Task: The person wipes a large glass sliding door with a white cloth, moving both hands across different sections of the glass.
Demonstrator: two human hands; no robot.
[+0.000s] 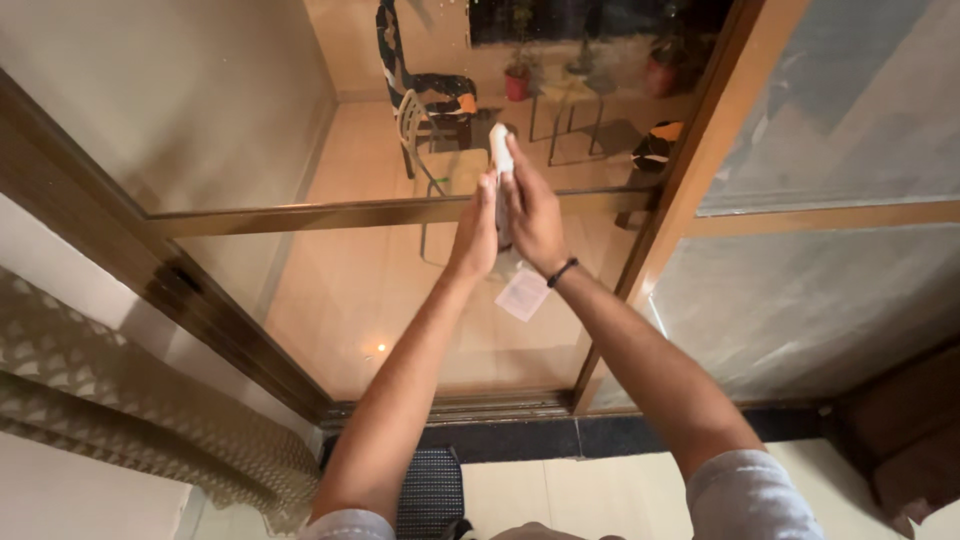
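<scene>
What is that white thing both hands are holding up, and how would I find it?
Start at the big sliding glass door with its brown frame. In front of the pane, the left hand and right hand meet, and a small white bottle-like thing sticks up above the fingers. It is the only white thing held; the pale square below lies flat, untouched.

— What's that white thing (501,150) they're holding up at the glass?

— Can't say. The right hand (533,215) covers most of it, and only its top pokes out. The left hand (477,232) hides its own fingers behind it.

— And the paper (523,293) under the wrists?

— Half hidden by the right forearm, too small to tell.

— Outside?

— The chair (425,95) is cut off at the top edge, and the plants are blurred through the pane.
</scene>
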